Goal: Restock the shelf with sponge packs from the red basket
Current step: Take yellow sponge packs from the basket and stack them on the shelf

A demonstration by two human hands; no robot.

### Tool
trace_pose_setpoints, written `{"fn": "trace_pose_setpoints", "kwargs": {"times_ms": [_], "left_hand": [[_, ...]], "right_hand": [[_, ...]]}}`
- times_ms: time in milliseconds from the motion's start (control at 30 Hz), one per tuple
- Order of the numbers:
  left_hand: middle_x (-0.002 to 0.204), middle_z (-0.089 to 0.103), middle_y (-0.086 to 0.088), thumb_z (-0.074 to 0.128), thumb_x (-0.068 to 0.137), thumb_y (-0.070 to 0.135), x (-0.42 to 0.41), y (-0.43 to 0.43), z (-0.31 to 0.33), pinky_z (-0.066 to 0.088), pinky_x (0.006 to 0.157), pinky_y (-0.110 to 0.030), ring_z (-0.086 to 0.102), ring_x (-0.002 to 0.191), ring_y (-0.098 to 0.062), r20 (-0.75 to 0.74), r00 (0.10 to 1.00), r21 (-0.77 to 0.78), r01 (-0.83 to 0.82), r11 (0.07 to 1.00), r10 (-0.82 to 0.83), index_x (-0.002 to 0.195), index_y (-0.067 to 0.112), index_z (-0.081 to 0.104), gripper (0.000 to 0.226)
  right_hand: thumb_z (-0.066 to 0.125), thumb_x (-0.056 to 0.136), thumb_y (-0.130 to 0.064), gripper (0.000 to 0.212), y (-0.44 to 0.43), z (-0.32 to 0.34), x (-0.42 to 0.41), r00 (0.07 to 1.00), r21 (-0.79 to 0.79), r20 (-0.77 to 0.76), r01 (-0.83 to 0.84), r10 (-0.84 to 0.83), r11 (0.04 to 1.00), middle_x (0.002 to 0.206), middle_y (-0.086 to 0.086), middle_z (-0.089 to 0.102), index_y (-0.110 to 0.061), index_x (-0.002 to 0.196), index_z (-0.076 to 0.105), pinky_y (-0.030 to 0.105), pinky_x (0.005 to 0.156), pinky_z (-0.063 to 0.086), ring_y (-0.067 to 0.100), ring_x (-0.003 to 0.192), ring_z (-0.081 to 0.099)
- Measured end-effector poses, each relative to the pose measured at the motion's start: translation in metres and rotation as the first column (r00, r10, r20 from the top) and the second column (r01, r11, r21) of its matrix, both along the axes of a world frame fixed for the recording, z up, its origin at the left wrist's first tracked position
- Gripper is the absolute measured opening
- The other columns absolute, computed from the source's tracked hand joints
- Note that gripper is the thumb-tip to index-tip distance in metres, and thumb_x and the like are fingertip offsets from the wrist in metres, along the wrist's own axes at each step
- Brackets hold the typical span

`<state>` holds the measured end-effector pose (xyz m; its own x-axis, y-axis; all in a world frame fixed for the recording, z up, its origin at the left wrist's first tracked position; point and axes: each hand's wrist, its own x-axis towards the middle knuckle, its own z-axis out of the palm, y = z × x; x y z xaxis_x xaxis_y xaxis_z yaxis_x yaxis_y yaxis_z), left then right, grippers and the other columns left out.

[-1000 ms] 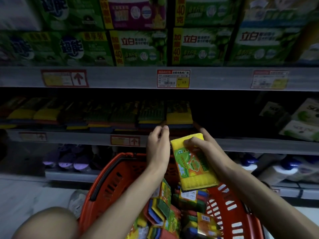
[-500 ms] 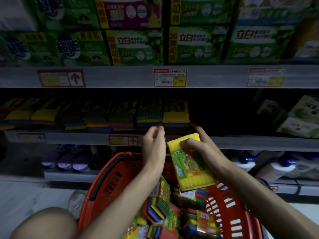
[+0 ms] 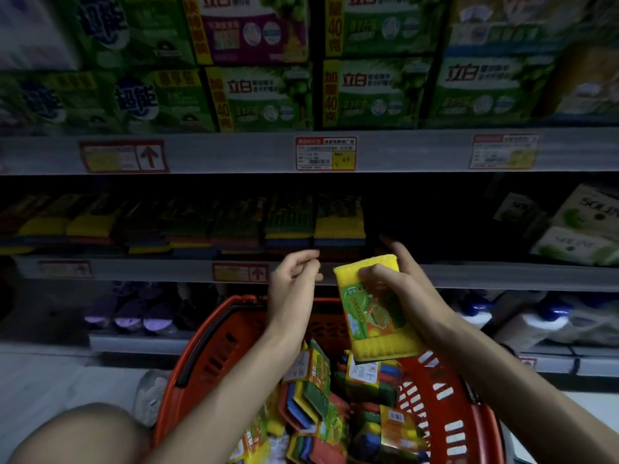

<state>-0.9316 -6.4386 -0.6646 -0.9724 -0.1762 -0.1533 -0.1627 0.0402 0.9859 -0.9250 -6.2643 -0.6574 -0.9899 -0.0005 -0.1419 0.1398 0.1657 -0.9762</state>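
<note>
a row of sponge packs (image 3: 187,226) lies along the dim shelf (image 3: 140,270). below it the red basket (image 3: 201,356) holds more packs. the left hand (image 3: 294,289) hovers at the shelf edge, fingers loosely curled and empty. just beside it, the right hand (image 3: 405,286) grips a yellow sponge pack (image 3: 371,319) above the basket, tilted.

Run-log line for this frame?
stage: pack not yet shelved | right hand: grips sponge pack over red basket | left hand: empty, by shelf edge | more packs: in basket
</note>
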Motion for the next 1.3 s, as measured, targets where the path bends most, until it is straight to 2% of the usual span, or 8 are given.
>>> {"fn": "trace_pose_setpoints", "kwargs": {"times_ms": [167, 267, 433, 567, 667, 900, 1067, 1300], "left_hand": [[0.120, 0.069, 0.013, 0.058, 0.102, 0.037, 0.016, -0.006, 0.013, 0.047, 0.077, -0.008, 0.067, 0.106, 0.001, -0.006, 0.980, -0.026, 0.198, 0.980, -0.198, 0.124, 0.033, 0.068, 0.024], [0.123, 0.069, 0.016, 0.059, 0.097, 0.048, 0.024, -0.009, 0.022, 0.046, 0.081, -0.005, 0.063, 0.112, 0.004, 0.010, 0.931, -0.065, 0.364, 0.929, -0.364, 0.124, 0.038, 0.069, 0.030], [0.112, 0.075, 0.015, 0.070, 0.081, 0.057, 0.035, -0.007, 0.026, 0.051, 0.100, -0.027, 0.066, 0.107, 0.007, 0.036, 0.891, -0.058, 0.454, 0.889, -0.452, 0.124, 0.043, 0.068, 0.045], [0.134, 0.066, 0.011, 0.077, 0.075, 0.066, 0.033, -0.007, 0.022, 0.046, 0.111, -0.038, 0.060, 0.125, -0.004, 0.064, 0.869, -0.025, 0.493, 0.870, -0.491, 0.128, 0.051, 0.064, 0.057], [0.132, 0.069, 0.008, 0.080, 0.072, 0.057, 0.033, -0.007, 0.019, 0.042, 0.115, -0.042, 0.061, 0.127, -0.009, 0.050, 0.845, 0.035, 0.532, 0.846, -0.533, 0.130, 0.045, 0.065, 0.061], [0.116, 0.076, -0.004, 0.089, 0.066, 0.042, 0.033, -0.007, 0.012, 0.047, 0.110, -0.052, 0.071, 0.113, -0.024, 0.052, 0.919, 0.147, 0.380, 0.913, -0.390, 0.116, 0.030, 0.073, 0.054], [0.118, 0.074, -0.018, 0.085, 0.068, 0.026, 0.031, -0.006, 0.009, 0.058, 0.094, -0.043, 0.074, 0.101, -0.027, 0.072, 0.969, 0.367, 0.193, 0.910, -0.234, 0.119, 0.013, 0.062, 0.057], [0.117, 0.076, -0.009, 0.087, 0.071, 0.021, 0.034, -0.002, 0.005, 0.059, 0.093, -0.050, 0.073, 0.109, -0.028, 0.086, 0.956, 0.466, 0.209, 0.860, -0.279, 0.131, 0.027, 0.059, 0.067]], "right_hand": [[0.077, 0.076, -0.042, 0.087, 0.007, 0.013, 0.016, 1.000, 0.033, -0.006, -0.029, 0.029, 0.999, 0.117, -0.009, 0.056, -0.039, 0.150, 0.032, 0.029, 0.075, 0.057, 0.014, 0.096, 0.067], [0.089, 0.068, -0.048, 0.092, 0.013, 0.020, 0.024, 0.998, 0.067, -0.049, -0.023, 0.026, 0.997, 0.122, -0.001, 0.058, -0.039, 0.147, 0.041, 0.037, 0.082, 0.063, 0.016, 0.095, 0.072], [0.084, 0.061, -0.045, 0.098, 0.021, 0.030, 0.034, 0.994, 0.092, -0.110, -0.014, 0.024, 0.996, 0.121, -0.004, 0.061, -0.036, 0.149, 0.043, 0.036, 0.085, 0.063, 0.014, 0.099, 0.072], [0.092, 0.064, -0.047, 0.098, 0.026, 0.031, 0.035, 0.993, 0.069, -0.112, -0.028, 0.035, 0.997, 0.119, -0.001, 0.069, -0.038, 0.149, 0.045, 0.034, 0.086, 0.062, 0.011, 0.100, 0.073], [0.088, 0.068, -0.048, 0.089, 0.031, 0.033, 0.038, 0.993, 0.042, -0.107, -0.043, 0.047, 0.998, 0.114, -0.001, 0.075, -0.039, 0.147, 0.048, 0.033, 0.084, 0.061, 0.013, 0.099, 0.075], [0.062, 0.087, -0.068, 0.051, 0.040, 0.042, 0.046, 1.000, -0.038, 0.015, -0.011, 0.012, 0.999, 0.116, -0.008, 0.075, -0.037, 0.127, 0.066, 0.028, 0.084, 0.054, 0.002, 0.100, 0.072], [0.074, 0.077, -0.054, 0.060, 0.048, 0.040, 0.051, 0.998, -0.060, 0.032, 0.060, -0.059, 0.996, 0.115, 0.001, 0.075, -0.026, 0.129, 0.063, 0.024, 0.071, 0.061, 0.012, 0.094, 0.076], [0.087, 0.070, -0.032, 0.078, 0.043, 0.031, 0.050, 0.994, -0.099, 0.088, 0.074, -0.066, 0.992, 0.120, 0.009, 0.071, -0.029, 0.139, 0.050, 0.044, 0.082, 0.063, 0.026, 0.091, 0.078]]}}
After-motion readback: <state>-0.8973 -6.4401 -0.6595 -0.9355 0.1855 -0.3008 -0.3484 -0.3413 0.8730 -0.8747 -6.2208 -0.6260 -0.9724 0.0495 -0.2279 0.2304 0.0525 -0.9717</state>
